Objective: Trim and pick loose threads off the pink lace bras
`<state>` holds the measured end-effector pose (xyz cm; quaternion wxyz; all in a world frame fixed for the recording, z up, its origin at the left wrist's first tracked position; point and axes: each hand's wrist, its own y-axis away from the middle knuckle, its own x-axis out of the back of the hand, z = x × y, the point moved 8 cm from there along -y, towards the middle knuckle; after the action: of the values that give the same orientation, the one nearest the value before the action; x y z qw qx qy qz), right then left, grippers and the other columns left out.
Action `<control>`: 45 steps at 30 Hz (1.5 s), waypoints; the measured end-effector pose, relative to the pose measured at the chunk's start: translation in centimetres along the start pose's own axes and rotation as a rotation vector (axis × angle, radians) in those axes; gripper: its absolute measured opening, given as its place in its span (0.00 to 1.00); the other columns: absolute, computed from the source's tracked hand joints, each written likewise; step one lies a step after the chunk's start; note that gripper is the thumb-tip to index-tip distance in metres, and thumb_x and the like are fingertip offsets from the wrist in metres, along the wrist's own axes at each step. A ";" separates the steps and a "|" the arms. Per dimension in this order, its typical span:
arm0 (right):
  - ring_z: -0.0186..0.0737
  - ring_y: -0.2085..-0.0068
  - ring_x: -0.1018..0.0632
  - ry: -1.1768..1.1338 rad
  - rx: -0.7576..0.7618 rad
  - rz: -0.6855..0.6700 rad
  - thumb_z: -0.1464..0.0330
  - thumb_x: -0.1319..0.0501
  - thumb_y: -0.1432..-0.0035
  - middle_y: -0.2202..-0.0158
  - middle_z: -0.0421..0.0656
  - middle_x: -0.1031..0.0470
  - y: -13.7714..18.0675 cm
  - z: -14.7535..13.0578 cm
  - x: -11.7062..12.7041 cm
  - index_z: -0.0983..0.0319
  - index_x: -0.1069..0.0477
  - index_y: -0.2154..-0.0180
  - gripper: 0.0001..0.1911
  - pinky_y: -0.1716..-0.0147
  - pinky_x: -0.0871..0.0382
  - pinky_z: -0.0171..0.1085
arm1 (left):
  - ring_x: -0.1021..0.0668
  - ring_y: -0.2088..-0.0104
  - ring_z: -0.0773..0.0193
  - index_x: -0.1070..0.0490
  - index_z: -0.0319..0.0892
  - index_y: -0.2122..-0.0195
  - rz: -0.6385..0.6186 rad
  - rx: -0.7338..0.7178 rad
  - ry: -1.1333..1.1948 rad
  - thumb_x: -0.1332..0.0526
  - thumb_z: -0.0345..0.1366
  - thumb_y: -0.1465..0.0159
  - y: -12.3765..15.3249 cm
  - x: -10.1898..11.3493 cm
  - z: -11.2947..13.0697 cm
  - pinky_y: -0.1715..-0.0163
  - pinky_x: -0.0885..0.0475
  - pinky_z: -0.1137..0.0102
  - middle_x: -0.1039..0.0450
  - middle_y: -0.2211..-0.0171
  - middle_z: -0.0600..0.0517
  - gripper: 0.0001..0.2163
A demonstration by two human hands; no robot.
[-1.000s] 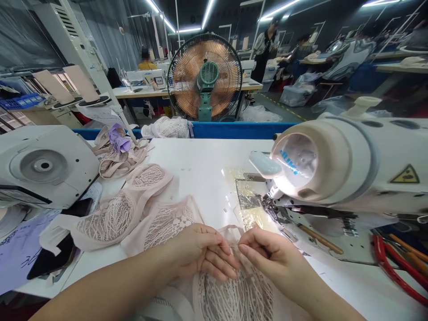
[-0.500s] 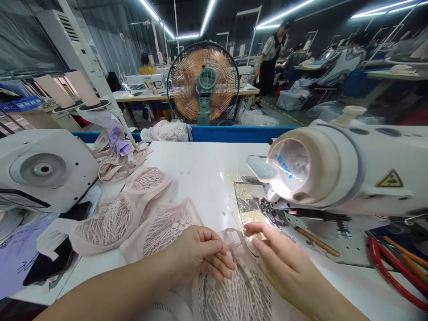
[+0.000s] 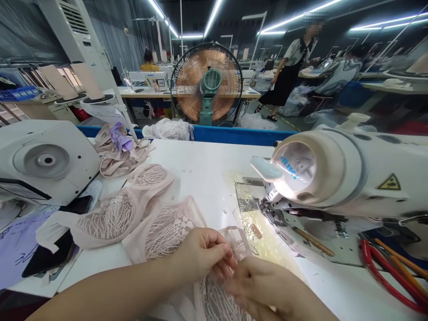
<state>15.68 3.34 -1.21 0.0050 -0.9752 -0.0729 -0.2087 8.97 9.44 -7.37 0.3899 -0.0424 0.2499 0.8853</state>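
Down at the near table edge, left hand point(image 3: 203, 252) pinching the pink lace bra piece point(image 3: 220, 303) with curled fingers, right hand point(image 3: 264, 285) closing on the same lace, meeting the left, white sewing machine point(image 3: 337, 171) sitting just beyond, to the right.

Lace pieces point(image 3: 133, 216) on the table point(image 3: 200, 169), sewing machine point(image 3: 337, 171) right, fan point(image 3: 206, 82) behind
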 end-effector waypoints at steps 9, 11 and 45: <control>0.36 0.73 0.27 -0.264 -0.112 0.198 0.66 0.38 0.50 0.74 0.40 0.28 -3.5 3.4 1.7 0.61 0.31 0.68 0.06 0.74 0.32 0.35 | 0.25 0.81 0.70 0.30 0.34 0.76 -0.153 0.070 0.050 0.37 0.46 0.50 0.5 -0.9 0.0 0.82 0.34 0.77 0.27 0.79 0.49 0.16; 0.36 0.72 0.27 -0.251 -0.117 0.216 0.66 0.38 0.50 0.74 0.40 0.28 -3.5 3.7 1.9 0.61 0.31 0.69 0.06 0.72 0.32 0.35 | 0.25 0.81 0.69 0.29 0.34 0.75 -0.159 0.086 0.081 0.37 0.45 0.50 0.4 -0.8 -0.2 0.82 0.33 0.77 0.26 0.78 0.48 0.15; 0.35 0.76 0.32 0.010 -0.134 0.260 0.66 0.43 0.49 0.75 0.39 0.30 -3.6 3.0 2.3 0.61 0.34 0.69 0.05 0.77 0.37 0.34 | 0.23 0.78 0.68 0.27 0.33 0.73 -0.075 0.063 0.049 0.35 0.41 0.50 0.1 -0.3 -0.3 0.79 0.31 0.76 0.25 0.75 0.48 0.13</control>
<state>18.46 7.38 -3.09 -0.0327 -0.9736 0.0680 -0.2155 9.02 9.01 -7.53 0.4178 -0.0611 0.2852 0.8604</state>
